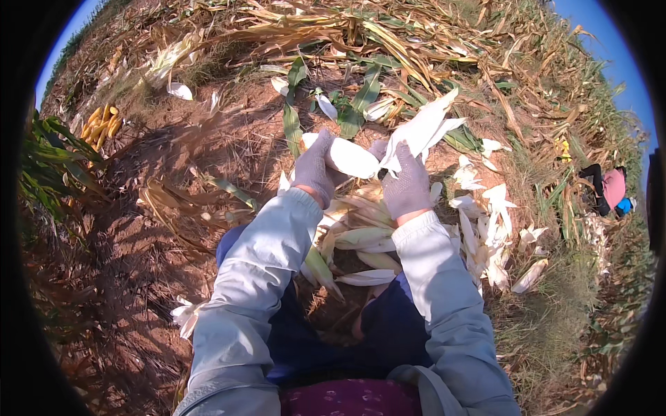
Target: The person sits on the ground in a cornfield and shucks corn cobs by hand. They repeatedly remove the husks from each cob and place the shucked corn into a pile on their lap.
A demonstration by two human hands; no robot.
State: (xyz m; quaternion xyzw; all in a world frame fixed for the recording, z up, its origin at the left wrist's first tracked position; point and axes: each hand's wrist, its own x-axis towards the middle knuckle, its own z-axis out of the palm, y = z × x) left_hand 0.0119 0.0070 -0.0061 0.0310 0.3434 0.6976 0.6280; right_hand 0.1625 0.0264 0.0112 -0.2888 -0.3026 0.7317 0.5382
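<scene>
My left hand (316,166), in a grey knit glove, is closed around an ear of corn (352,159). The ear looks bright white in the sun, so I cannot tell how much inner husk covers it. At its right end my right hand (404,182), gloved the same way, grips a bunch of pale husk leaves (424,128) that fan up and away. Below both hands, between my knees, lies a heap of corn ears in pale green husks (364,238).
Loose white husks (494,239) are strewn to the right. Yellow husked ears (101,126) lie piled at far left, near green leaves (55,159). Dry stalks (333,28) cover the ground ahead. Another person in a pink top (613,187) is at far right.
</scene>
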